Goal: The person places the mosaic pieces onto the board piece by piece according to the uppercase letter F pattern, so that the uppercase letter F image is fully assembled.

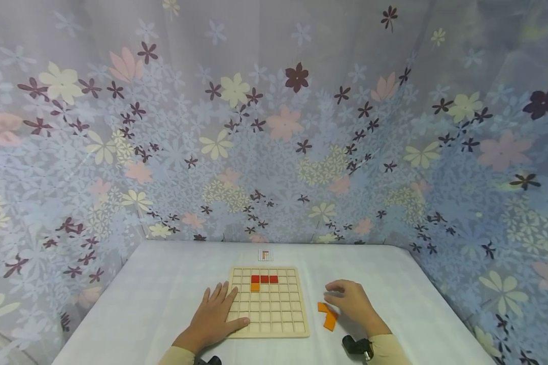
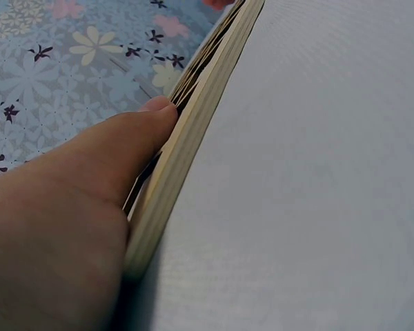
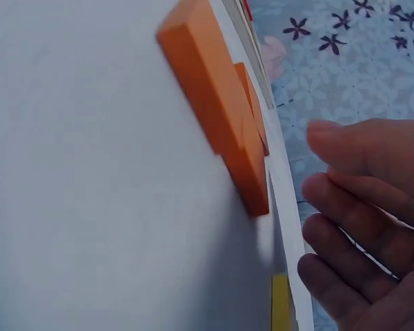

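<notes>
A wooden grid board [image 1: 274, 317] lies on the table, three red square tiles [image 1: 265, 279] in a row near its far side. One orange tile [image 1: 254, 287] sits below the leftmost red one. My left hand [image 1: 213, 318] rests on the board's left side, fingers spread and straight; in the left wrist view the thumb [image 2: 148, 127] lies along its near rim. Right of the board, my right hand [image 1: 352, 301] hovers with loosely bent fingers and holds nothing. Loose orange tiles [image 1: 331, 321] lie beside it on the cloth. A yellow piece [image 3: 280, 302] shows below the fingers in the right wrist view.
A small printed card [image 1: 265, 255] with a coloured grid pattern lies just beyond the board. White cloth [image 1: 173, 274] covers the table. Flowered curtains [image 1: 274, 167] hang around its back and sides.
</notes>
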The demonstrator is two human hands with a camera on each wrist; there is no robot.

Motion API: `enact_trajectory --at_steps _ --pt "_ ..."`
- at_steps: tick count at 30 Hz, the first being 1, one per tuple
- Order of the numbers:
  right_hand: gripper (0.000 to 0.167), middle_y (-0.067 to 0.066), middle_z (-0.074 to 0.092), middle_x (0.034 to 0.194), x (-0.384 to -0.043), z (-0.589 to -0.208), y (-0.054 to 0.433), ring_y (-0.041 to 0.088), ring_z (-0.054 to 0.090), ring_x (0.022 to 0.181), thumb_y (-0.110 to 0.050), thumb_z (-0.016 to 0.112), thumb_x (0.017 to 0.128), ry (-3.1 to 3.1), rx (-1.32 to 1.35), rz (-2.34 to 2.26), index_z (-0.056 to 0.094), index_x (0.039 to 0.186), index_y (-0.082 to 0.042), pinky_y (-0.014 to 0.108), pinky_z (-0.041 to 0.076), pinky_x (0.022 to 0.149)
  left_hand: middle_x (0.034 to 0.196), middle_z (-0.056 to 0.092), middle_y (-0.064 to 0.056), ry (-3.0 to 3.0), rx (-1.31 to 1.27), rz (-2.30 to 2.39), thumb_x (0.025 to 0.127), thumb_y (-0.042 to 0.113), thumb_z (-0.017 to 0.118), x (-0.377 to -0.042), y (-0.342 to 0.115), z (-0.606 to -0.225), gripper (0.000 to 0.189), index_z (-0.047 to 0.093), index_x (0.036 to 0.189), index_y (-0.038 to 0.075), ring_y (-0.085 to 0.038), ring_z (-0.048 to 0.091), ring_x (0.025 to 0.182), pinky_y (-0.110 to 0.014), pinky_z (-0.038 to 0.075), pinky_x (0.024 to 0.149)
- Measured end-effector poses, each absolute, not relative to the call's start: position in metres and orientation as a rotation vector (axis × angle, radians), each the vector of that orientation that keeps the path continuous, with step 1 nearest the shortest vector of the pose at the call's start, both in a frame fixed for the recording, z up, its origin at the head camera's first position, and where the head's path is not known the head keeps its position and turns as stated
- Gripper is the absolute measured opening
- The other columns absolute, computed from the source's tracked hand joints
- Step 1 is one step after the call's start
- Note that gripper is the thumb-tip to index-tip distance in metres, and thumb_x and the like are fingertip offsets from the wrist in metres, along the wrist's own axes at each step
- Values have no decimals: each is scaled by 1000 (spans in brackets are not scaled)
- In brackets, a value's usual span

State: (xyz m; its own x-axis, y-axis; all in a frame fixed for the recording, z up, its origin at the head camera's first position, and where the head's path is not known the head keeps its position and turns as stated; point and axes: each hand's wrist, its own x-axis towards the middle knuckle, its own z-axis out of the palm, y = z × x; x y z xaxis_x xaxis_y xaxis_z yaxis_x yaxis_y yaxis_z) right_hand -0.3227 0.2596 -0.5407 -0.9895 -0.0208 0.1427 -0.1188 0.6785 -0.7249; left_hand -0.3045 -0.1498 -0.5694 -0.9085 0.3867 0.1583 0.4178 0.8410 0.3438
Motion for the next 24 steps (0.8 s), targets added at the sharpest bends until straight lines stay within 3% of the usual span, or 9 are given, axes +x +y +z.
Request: enact_trajectory --at_steps 5,13,24 --pt "26 -2 75 103 -318 -543 262 25 71 102 -14 92 83 -2800 201 1146 80 105 -9 51 55 93 166 31 -25 -2944 -626 -548 92 83 52 -305 -149 -568 104 46 159 4 -45 24 154 -67 9 121" --pt "31 -6 73 103 -309 -547 255 29 68 110 -15 97 76 -2845 229 1108 80 103 -13 56 49 101 165 32 -25 -2945 -629 -545 92 81 52 -302 -148 -564 102 47 158 3 -45 24 154 -67 10 121" --pt "28 -5 74 102 -304 -549 251 32 67 113 -5 93 77 -2817 195 1092 80 101 -12 59 47 103 165 32 -25 -2947 -630 -552 92 82 53 -302 -148 -565 103 47 158 3 -45 24 153 -67 10 120"
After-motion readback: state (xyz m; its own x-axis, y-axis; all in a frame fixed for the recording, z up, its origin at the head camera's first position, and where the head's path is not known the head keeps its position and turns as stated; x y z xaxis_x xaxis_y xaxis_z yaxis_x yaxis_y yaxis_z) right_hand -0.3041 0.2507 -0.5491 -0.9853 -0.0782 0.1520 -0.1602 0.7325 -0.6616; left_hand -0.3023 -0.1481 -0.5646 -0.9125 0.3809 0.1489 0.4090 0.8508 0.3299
